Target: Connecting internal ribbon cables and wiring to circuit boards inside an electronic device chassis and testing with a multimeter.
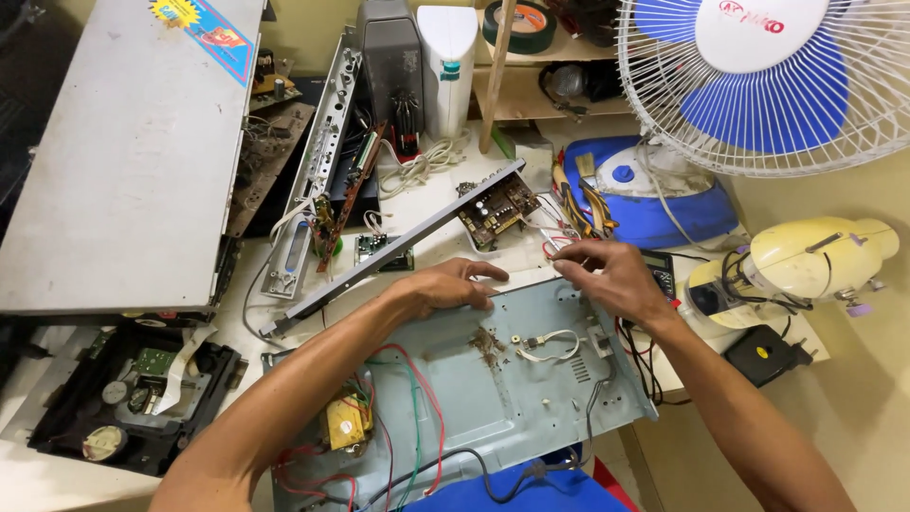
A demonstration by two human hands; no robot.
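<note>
A repair workshop: opened chassis (531, 379), circuit boards (498, 210), loose wires (403, 398).

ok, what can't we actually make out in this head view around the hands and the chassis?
- Right hand: fingertips pinch something at the red and white wires; too small to tell what, or whether it is gripped.
- Left hand: palm down on the metal chassis; anything beneath is hidden by the hand.
- Chassis near edge: cut off by the bottom frame and blue cloth.
- Circuit board: components too small to identify.
</note>
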